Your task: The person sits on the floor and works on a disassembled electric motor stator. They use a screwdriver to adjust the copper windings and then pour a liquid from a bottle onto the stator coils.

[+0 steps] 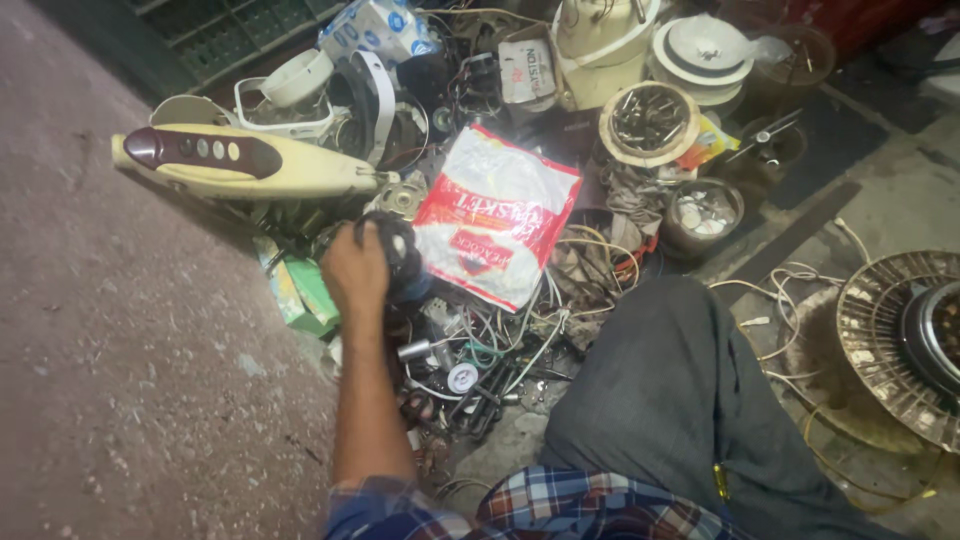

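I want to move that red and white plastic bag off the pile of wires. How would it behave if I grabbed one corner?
The red and white plastic bag looks thin and crinkled, so it would likely flop and sag. Its glossy film may be slippery. It lies bulged over the wires, so it probably holds something that could shift.

There was one red-and-white printed plastic bag [497, 228], one cream plastic fan housing with a maroon button panel [235, 160], two round bowls of small metal parts [650, 120] [703, 212], and one bare hand [356, 268].

dark round part [402, 252] | black, rounded | gripped in left hand [355, 270] | above tangled wires
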